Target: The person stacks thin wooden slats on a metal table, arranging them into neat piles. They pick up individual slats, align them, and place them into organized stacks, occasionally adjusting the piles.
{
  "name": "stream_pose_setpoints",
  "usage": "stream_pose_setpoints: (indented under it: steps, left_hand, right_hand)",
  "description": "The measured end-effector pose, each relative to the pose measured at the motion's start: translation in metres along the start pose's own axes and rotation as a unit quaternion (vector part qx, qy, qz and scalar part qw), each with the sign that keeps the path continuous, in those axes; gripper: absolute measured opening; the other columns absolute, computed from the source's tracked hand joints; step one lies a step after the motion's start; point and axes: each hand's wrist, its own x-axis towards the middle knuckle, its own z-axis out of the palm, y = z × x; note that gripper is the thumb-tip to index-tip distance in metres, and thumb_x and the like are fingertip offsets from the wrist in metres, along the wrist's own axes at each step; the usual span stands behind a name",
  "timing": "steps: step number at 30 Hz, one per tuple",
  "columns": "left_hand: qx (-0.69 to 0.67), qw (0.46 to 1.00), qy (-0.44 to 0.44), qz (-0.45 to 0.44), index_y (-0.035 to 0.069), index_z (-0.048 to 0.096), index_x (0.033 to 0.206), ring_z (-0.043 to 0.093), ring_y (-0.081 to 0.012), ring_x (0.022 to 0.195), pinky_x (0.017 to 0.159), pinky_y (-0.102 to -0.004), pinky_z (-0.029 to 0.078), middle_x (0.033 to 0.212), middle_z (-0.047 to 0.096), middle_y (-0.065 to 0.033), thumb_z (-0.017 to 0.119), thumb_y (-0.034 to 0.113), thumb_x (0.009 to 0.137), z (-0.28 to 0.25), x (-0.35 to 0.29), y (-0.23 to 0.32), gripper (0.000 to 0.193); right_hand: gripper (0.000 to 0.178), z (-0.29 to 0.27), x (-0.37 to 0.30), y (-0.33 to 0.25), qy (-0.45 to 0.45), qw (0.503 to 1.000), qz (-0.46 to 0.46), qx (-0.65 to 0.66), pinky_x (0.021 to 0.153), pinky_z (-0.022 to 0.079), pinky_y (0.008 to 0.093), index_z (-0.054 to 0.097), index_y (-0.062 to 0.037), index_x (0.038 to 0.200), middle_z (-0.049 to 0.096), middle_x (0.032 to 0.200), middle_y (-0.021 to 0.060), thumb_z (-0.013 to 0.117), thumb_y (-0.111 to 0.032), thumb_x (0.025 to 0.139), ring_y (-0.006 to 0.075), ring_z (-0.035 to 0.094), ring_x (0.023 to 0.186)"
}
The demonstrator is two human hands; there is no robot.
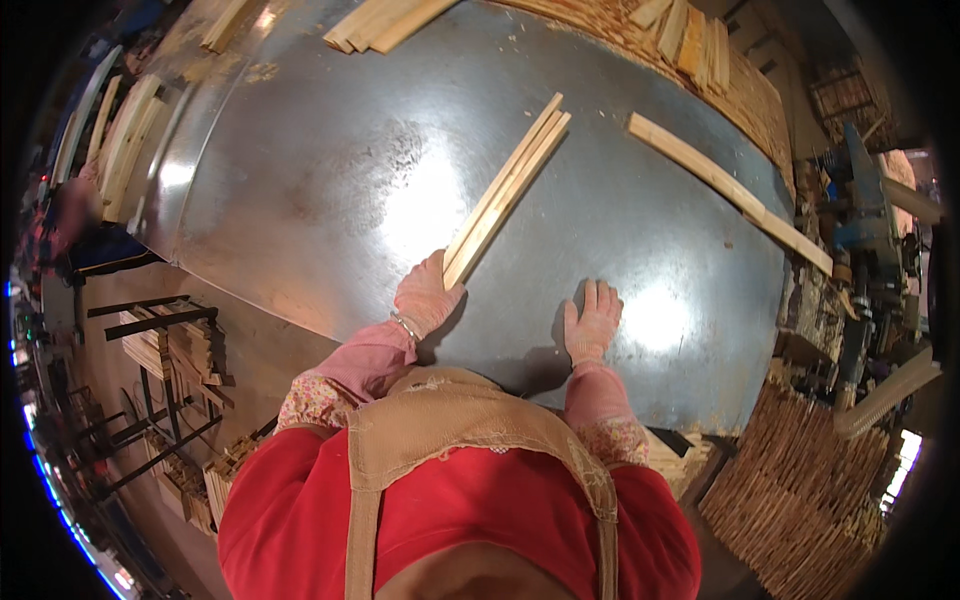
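My left hand point(428, 294) is closed round the near end of a small bundle of narrow wooden strips point(507, 190), which lie side by side and slant away to the right over a smooth grey metal tabletop point(330, 200). A bracelet shows at its wrist. Resting on the tabletop to the right, my right hand point(594, 322) is open, with its fingers stretched out and nothing in it. One long wooden strip point(730, 188) lies apart, farther right, running toward the machinery.
More strips lie at the far edge point(388, 24) and on a worn wooden board point(590, 35) at the back right. Machinery point(860, 220) stands at the right. A large stack of strips point(795, 490) sits lower right. A black metal rack point(165, 320) stands left.
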Motion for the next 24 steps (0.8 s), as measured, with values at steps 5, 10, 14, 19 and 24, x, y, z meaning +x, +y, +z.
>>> stream_pose_setpoints:
  steps: [5,10,14,19,24]
  left_hand:
    - [-0.068,0.992,0.103,-0.032,0.005,0.055,0.145,0.071,-0.0422,0.116,0.102,-0.0504,0.056,0.122,0.074,-0.0230,0.077,0.036,0.089,0.001,-0.005,-0.050,0.068]
    - [-0.057,0.973,0.163,-0.156,0.010,0.056,0.148,0.070,-0.0459,0.115,0.099,-0.0530,0.056,0.124,0.072,-0.0256,0.077,0.041,0.088,-0.046,-0.018,-0.148,0.070]
    - [0.010,0.957,0.230,-0.178,0.011,0.052,0.149,0.073,-0.0430,0.108,0.094,-0.0518,0.059,0.117,0.074,-0.0216,0.076,0.045,0.089,-0.090,-0.024,-0.246,0.073]
    - [0.008,0.942,0.275,-0.193,0.014,0.057,0.146,0.072,-0.0441,0.113,0.096,-0.0530,0.058,0.122,0.075,-0.0196,0.080,0.043,0.086,-0.163,0.003,-0.331,0.070]
    - [-0.251,0.934,0.225,-0.115,0.005,0.055,0.147,0.073,-0.0400,0.107,0.093,-0.0486,0.057,0.119,0.075,-0.0221,0.077,0.028,0.092,-0.217,0.026,-0.399,0.063]
  right_hand:
    - [0.068,0.001,0.003,-0.001,0.000,1.000,-0.007,-0.008,0.127,0.028,0.0592,0.056,-0.0087,0.151,0.052,0.157,0.0170,0.071,-0.042,0.094,0.0434,0.043,0.148]
    - [0.069,0.008,-0.009,-0.008,-0.009,1.000,0.002,-0.010,0.129,0.025,0.0587,0.054,-0.0086,0.153,0.050,0.159,0.0170,0.069,-0.043,0.096,0.0431,0.040,0.150]
    - [0.068,0.021,-0.015,-0.008,0.003,0.999,-0.007,-0.037,0.129,0.026,0.0589,0.052,-0.0078,0.155,0.048,0.161,0.0177,0.070,-0.040,0.097,0.0450,0.039,0.151]
    - [0.055,0.029,0.001,-0.052,0.046,0.995,0.079,-0.046,0.120,0.036,0.0576,0.057,-0.0046,0.142,0.056,0.146,0.0237,0.069,-0.033,0.097,0.0458,0.047,0.140]
    - [0.029,-0.001,0.041,-0.140,-0.020,0.981,0.191,0.035,0.097,0.044,0.0577,0.060,-0.0025,0.100,0.062,0.112,0.0241,0.066,-0.025,0.083,0.0452,0.055,0.111]
